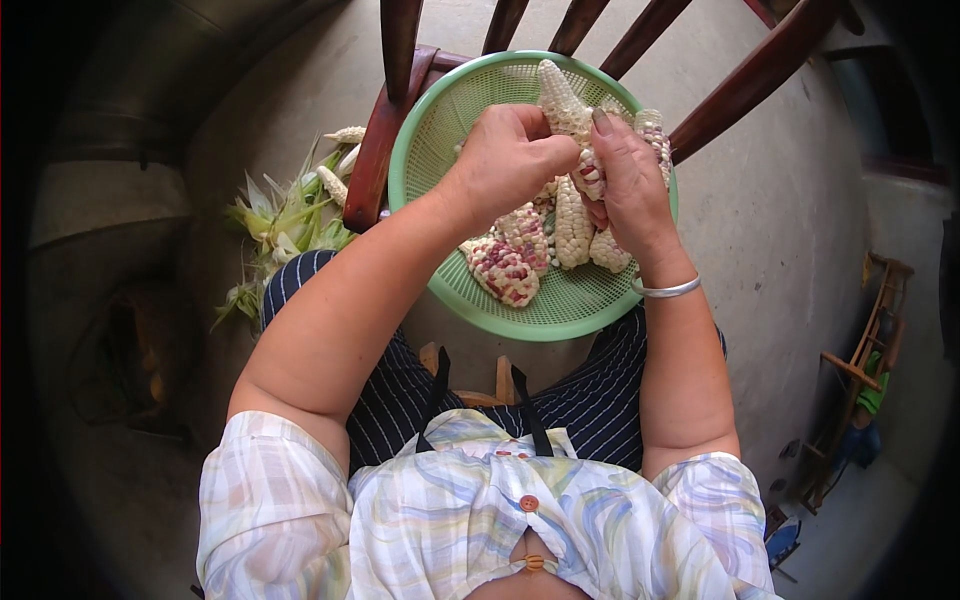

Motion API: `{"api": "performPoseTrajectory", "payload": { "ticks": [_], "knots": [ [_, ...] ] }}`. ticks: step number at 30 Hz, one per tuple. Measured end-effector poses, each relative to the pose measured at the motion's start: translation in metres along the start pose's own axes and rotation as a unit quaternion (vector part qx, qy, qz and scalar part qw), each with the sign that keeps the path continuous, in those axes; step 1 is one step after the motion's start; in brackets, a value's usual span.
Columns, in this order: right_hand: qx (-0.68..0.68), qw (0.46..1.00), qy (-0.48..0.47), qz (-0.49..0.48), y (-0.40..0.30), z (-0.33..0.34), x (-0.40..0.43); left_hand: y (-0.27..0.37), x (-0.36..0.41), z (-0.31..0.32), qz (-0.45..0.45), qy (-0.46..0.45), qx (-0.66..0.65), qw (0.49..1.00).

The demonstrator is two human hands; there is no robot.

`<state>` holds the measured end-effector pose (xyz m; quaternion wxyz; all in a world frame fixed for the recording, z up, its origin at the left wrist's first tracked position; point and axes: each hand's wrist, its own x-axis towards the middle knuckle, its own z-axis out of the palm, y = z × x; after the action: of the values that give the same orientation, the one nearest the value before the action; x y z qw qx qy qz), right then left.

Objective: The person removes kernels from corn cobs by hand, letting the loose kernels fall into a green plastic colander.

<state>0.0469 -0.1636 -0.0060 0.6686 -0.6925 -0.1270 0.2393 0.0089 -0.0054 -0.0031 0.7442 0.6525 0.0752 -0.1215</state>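
Note:
Above the basket, my right hand (pixel 630 176) grips a corn cob (pixel 561 94) that is tilted with its tip pointing away from me. The cob's upper part is stripped bare, while white and purple kernels sit on its lower part. My left hand (pixel 502 165) is curled against the cob's left side, its thumb at the kernels; its other fingertips are hidden. Under my hands stands a green plastic mesh basket (pixel 570 326). Inside it are a purple-and-white cob (pixel 504 271), a pale cob (pixel 573 225) and several others, with some loose kernels among them.
The basket rests on a dark red wooden chair (pixel 373 169), whose back slats rise beyond it. Corn husks (pixel 289 217) and bare cobs (pixel 331 185) lie on the concrete floor at left. A wooden rack (pixel 855 371) is at far right.

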Motion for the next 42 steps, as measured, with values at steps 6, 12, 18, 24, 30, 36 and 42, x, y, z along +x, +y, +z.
{"api": "performPoseTrajectory", "payload": {
  "ticks": [6, 12, 18, 24, 30, 36, 42],
  "knots": [
    [0.039, 0.999, -0.015, 0.0, -0.005, 0.008, -0.001, -0.003, 0.0, 0.0, 0.008, 0.025, -0.018, 0.999],
    [0.155, 0.982, -0.036, 0.098, -0.017, 0.003, -0.005, -0.003, -0.002, 0.003, 0.051, 0.052, -0.013, 0.997],
    [0.156, 0.98, -0.012, 0.125, -0.01, -0.001, -0.004, 0.0, -0.003, 0.004, 0.016, 0.016, -0.057, 0.998],
    [0.162, 0.98, -0.021, 0.117, -0.012, 0.0, -0.004, -0.001, -0.003, 0.003, 0.052, -0.011, -0.06, 0.997],
    [0.157, 0.978, 0.003, 0.135, -0.014, 0.003, -0.003, 0.0, -0.004, 0.003, 0.033, -0.01, -0.077, 0.996],
    [0.117, 0.988, 0.0, 0.096, -0.008, 0.005, -0.003, -0.003, -0.003, 0.003, 0.037, -0.016, -0.041, 0.998],
    [0.08, 0.994, 0.013, 0.078, -0.003, 0.008, -0.002, -0.009, 0.002, 0.005, 0.035, 0.02, 0.051, 0.998]
  ]
}}
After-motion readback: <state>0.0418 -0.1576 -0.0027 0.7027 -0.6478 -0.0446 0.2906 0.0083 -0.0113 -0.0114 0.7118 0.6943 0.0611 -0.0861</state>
